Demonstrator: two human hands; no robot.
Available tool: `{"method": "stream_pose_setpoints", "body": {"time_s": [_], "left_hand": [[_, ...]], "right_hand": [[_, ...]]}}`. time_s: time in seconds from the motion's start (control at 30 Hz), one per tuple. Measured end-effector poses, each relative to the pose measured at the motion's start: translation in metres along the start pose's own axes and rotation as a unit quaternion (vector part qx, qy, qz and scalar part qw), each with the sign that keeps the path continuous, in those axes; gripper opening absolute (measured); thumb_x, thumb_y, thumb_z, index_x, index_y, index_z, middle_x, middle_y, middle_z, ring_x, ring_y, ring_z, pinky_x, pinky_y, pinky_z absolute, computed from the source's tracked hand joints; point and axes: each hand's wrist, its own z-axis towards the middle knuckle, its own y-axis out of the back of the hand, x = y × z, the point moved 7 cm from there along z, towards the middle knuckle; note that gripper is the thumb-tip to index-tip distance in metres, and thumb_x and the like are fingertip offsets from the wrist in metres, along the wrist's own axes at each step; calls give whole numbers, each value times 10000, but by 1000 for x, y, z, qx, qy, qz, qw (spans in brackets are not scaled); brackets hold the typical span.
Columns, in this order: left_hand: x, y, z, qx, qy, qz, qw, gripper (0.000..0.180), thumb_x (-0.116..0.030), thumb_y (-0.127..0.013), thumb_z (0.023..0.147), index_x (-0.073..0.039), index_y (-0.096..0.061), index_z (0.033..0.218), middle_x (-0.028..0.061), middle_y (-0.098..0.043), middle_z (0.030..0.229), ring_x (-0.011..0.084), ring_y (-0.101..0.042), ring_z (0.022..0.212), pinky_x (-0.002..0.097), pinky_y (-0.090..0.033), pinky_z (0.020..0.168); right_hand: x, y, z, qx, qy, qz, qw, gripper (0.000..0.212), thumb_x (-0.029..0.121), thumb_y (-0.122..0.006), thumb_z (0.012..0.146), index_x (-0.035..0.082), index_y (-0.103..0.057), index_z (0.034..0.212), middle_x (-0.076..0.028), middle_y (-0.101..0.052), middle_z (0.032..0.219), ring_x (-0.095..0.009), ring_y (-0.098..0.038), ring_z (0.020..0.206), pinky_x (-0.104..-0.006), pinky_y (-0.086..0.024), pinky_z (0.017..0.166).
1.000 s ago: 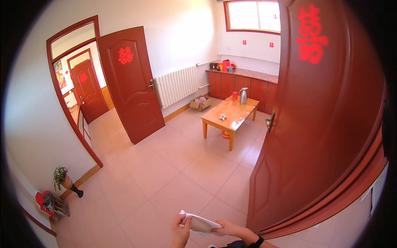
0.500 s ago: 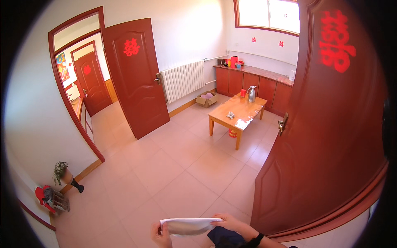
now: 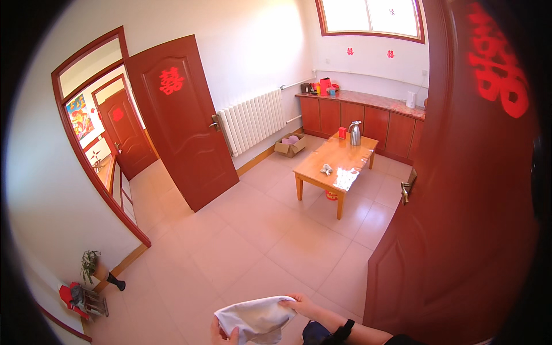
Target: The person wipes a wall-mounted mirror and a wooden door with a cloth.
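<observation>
A white cloth (image 3: pixel 256 317) is stretched between my two hands at the lower edge of the view. My left hand (image 3: pixel 223 333) pinches its near left corner, with the thumb on top. At its right end my right hand (image 3: pixel 297 305) grips the upper corner, fingers closed on the fabric. The middle of the cloth sags and its lower edge hangs in loose folds. A black band (image 3: pixel 343 332) circles my right forearm.
A dark red door (image 3: pixel 454 230) stands close on my right; another red door (image 3: pixel 181 121) is open ahead left. Beyond are a wooden table (image 3: pixel 322 167) with a metal jug (image 3: pixel 355 135), a white radiator (image 3: pixel 253 122) and a cardboard box (image 3: pixel 290 146). A small stool (image 3: pixel 92 302) and potted plant (image 3: pixel 90 264) are at left.
The cloth has gone from a taut, folded strip to a wider, draped sheet with its lower part hanging. Both hands still hold it. The room has shifted slightly in view.
</observation>
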Motion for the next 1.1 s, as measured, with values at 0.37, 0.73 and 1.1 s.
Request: {"method": "stream_pose_setpoints", "body": {"time_s": [0.37,0.73,1.1], "left_hand": [[-61,-191,129,174,-43,-23,984,533,-53,-566,771,-5,-349,1256,146,-472,1152,215,-472,1049,317,-389,884],[-62,-313,166,385,-82,83,915,594,25,-525,750,-61,-342,1308,159,-442,1235,233,-456,1122,316,-380,917],[-30,-363,178,436,-29,42,899,610,32,-544,734,-100,-370,1303,124,-586,1068,225,-570,965,310,-435,843]], "right_hand": [[19,143,87,-85,-24,32,996,314,285,-487,884,57,-549,1090,4,-587,816,-77,-533,655,-230,-452,557],[32,196,118,-43,-63,78,994,329,233,-535,864,37,-526,1128,-14,-591,910,-100,-555,784,-257,-474,678],[47,233,124,-149,26,45,987,298,202,-503,878,14,-551,1105,9,-584,941,-77,-520,835,-218,-428,729]]}}
